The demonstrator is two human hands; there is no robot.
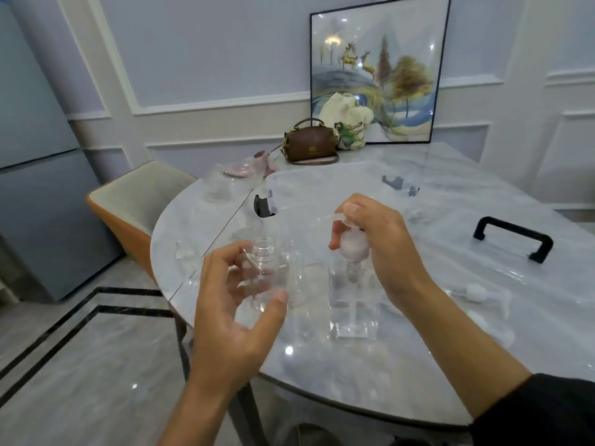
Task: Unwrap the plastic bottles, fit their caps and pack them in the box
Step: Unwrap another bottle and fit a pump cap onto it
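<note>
An unwrapped, uncapped clear plastic bottle (pixel 265 272) is clasped in the left hand (pixel 231 323), a white pump cap (pixel 353 247) pinched in the right hand's (pixel 383 249) fingers (pixel 354 208). Capping and packing are judged outstanding.

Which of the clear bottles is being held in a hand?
The round bottle, gripped in the left hand, its threaded neck open. The square bottle stands on the table, beneath the pump cap that the right hand holds.

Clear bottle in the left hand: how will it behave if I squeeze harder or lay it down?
The clear bottle looks empty and thin-walled, so probably light and squeezable. Its glossy walls may slip in the left hand, which grips it with thumb and fingers. Its body looks rounded, so laid on the table it would likely roll.
</note>
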